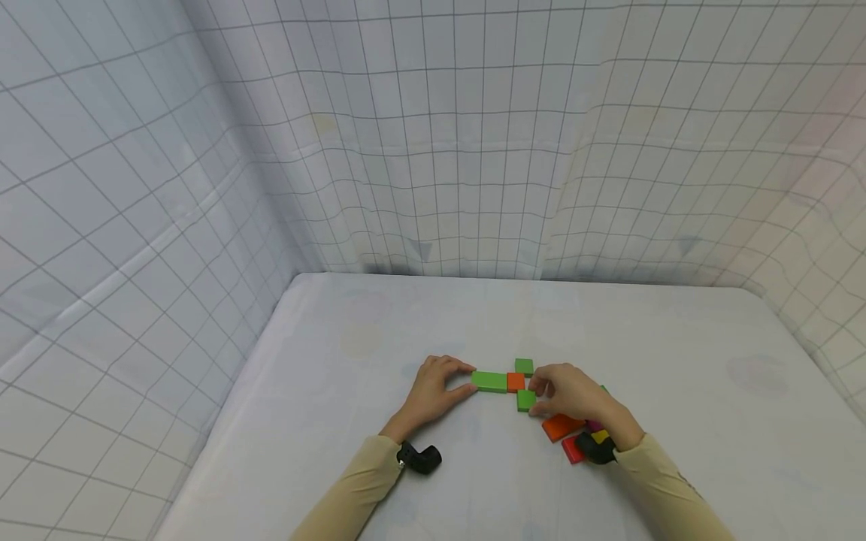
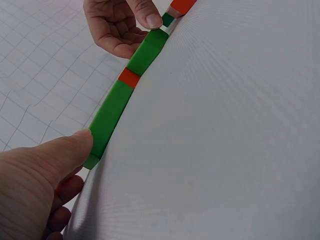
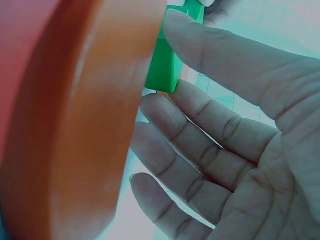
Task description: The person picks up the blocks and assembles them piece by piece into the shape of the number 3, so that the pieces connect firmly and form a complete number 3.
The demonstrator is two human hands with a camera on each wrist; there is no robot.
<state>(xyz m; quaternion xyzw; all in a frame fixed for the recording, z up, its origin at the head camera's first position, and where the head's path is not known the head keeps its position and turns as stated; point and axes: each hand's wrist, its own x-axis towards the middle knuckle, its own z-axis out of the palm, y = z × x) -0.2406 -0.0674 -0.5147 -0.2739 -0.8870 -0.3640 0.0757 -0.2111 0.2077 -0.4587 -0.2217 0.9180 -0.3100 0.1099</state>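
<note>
A long green block point(image 1: 490, 382) lies on the table, its right end against a small orange block point(image 1: 516, 382). My left hand point(image 1: 433, 391) pinches the long block's left end, thumb on the near side and fingers on the far side. A small green block point(image 1: 525, 400) sits at the orange block's near side, and another small green block point(image 1: 524, 367) at its far side. With thumb and index fingertip, my right hand point(image 1: 568, 391) grips the nearer small green block at its right end; the other fingers are spread beside it in the right wrist view.
Under my right wrist lie several loose blocks, among them an orange block point(image 1: 561, 427), a red block point(image 1: 573, 450) and a yellow block point(image 1: 600, 436), partly covered by the wrist camera point(image 1: 595, 449). White gridded curtains point(image 1: 433, 150) stand behind and beside the white table point(image 1: 379, 323).
</note>
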